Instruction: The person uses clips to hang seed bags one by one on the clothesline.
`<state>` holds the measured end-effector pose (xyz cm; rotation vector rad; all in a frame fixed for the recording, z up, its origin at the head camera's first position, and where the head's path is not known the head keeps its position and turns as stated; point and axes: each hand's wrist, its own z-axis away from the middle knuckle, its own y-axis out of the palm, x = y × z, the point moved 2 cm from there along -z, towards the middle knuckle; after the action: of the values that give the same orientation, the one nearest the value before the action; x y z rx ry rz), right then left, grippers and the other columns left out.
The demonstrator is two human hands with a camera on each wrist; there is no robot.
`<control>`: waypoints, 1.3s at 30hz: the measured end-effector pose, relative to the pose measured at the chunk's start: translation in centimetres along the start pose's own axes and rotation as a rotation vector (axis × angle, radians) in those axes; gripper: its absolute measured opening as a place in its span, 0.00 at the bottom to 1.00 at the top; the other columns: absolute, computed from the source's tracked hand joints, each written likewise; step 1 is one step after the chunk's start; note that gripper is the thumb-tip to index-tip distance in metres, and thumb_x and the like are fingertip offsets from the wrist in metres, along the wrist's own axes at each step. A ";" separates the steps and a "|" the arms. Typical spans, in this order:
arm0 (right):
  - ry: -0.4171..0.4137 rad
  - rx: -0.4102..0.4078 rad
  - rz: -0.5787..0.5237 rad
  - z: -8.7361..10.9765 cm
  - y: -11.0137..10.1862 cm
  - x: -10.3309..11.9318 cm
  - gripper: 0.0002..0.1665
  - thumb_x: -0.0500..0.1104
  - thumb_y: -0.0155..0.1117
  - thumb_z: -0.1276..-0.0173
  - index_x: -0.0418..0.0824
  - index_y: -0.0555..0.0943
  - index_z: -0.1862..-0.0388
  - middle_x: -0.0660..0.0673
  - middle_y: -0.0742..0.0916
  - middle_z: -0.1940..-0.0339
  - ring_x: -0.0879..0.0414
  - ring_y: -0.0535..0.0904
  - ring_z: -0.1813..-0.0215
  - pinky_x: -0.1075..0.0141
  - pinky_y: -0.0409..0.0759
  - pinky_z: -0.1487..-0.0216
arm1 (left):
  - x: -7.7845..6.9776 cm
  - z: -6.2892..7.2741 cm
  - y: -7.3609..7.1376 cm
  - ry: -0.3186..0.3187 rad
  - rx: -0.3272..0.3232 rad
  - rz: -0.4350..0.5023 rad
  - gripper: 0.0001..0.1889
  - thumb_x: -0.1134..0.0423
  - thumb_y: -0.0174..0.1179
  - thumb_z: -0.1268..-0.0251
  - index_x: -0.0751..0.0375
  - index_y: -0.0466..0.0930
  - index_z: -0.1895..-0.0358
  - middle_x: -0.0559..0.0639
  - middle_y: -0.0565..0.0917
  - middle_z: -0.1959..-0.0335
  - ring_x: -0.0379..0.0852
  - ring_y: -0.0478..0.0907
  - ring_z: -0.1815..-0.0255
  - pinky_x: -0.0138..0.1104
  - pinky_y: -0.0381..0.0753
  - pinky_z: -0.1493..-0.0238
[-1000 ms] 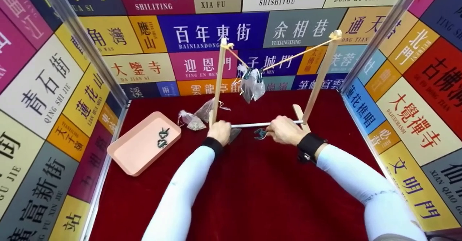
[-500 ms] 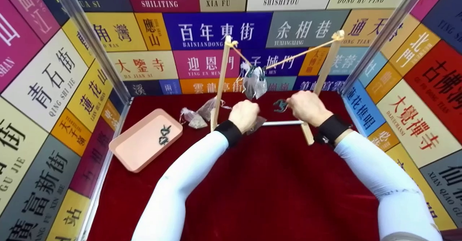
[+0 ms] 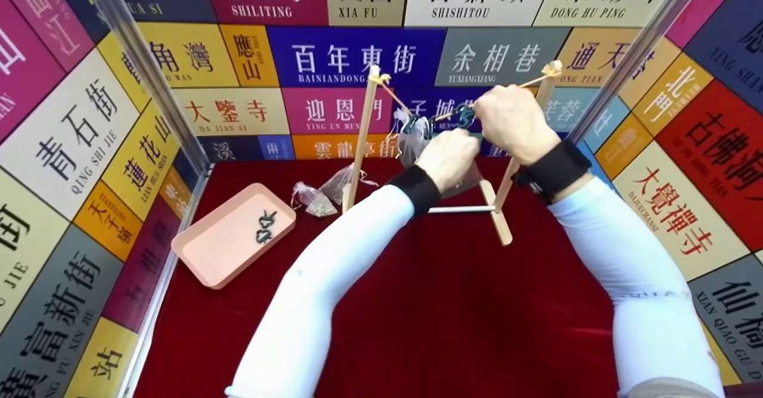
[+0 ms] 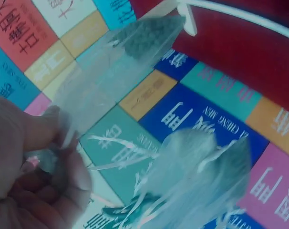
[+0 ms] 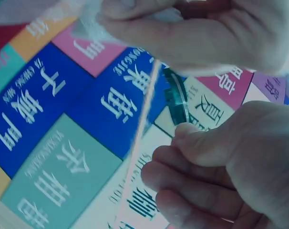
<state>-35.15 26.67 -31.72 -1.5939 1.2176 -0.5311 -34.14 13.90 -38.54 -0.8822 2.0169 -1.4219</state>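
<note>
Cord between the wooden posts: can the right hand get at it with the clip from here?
Probably yes: the right hand pinches the green clip, seemingly close to the cord, with nothing visible between them in the right wrist view. The left hand, holding a mesh bag, might crowd it.

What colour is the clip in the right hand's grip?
The clip is dark teal-green; right wrist view shows it best.

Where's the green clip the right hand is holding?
In the right wrist view, the green clip is a little right of the middle, pinched by the right hand, next to the string, with the left hand above it in the picture.
</note>
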 end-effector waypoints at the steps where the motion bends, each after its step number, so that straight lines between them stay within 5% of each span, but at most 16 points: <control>1: 0.004 0.007 0.016 -0.4 -0.2 -0.2 0.13 0.29 0.57 0.29 0.28 0.84 0.74 0.26 0.89 0.72 0.26 0.86 0.71 0.33 0.86 0.70 | -0.1 -0.4 -0.2 0.011 -0.012 -0.003 0.11 0.63 0.62 0.22 0.57 0.94 0.49 0.57 0.95 0.48 0.58 0.94 0.48 0.48 0.96 0.48; 5: 0.043 0.105 0.045 -2.0 -0.5 -1.2 0.14 0.28 0.53 0.27 0.24 0.83 0.70 0.24 0.89 0.69 0.28 0.86 0.68 0.34 0.89 0.66 | 0.5 -2.0 -0.9 0.035 -0.060 -0.007 0.12 0.56 0.70 0.31 0.56 0.95 0.51 0.55 0.94 0.50 0.55 0.93 0.48 0.48 0.95 0.45; 14: 0.006 0.335 -0.104 -3.9 -1.1 -3.1 0.10 0.33 0.70 0.33 0.31 0.94 0.57 0.25 0.93 0.55 0.25 0.89 0.53 0.30 0.89 0.50 | 4.3 -4.3 -2.5 -0.087 -0.075 -0.084 0.15 0.59 0.58 0.16 0.53 0.95 0.44 0.53 0.95 0.45 0.56 0.93 0.41 0.53 0.88 0.37; 17: 0.011 0.356 -0.144 -4.1 -1.2 -3.4 0.11 0.34 0.71 0.29 0.33 0.95 0.53 0.29 0.95 0.52 0.27 0.90 0.49 0.33 0.90 0.45 | 5.3 -4.5 -2.7 -0.127 -0.065 -0.066 0.18 0.63 0.52 0.14 0.53 0.95 0.43 0.54 0.94 0.44 0.57 0.92 0.40 0.54 0.87 0.37; 29: 0.009 0.458 -0.207 -4.9 -0.1 -3.2 0.14 0.37 0.70 0.25 0.34 0.95 0.46 0.30 0.95 0.47 0.32 0.91 0.46 0.40 0.91 0.42 | 7.1 -4.7 -1.5 -0.160 -0.071 0.020 0.12 0.64 0.63 0.20 0.52 0.97 0.51 0.52 0.96 0.48 0.55 0.93 0.43 0.50 0.92 0.38; 39: -0.110 0.362 -0.181 -4.5 1.8 -1.2 0.08 0.36 0.71 0.33 0.36 0.95 0.65 0.35 0.95 0.66 0.32 0.87 0.59 0.38 0.86 0.52 | 7.3 -4.4 -0.6 -0.174 -0.089 0.093 0.10 0.60 0.66 0.19 0.51 0.97 0.55 0.51 0.97 0.49 0.56 0.94 0.43 0.49 0.92 0.40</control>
<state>-40.09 25.76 -31.35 -1.4078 0.8434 -0.7249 -41.97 10.90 -36.89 -0.9042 1.9748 -1.1713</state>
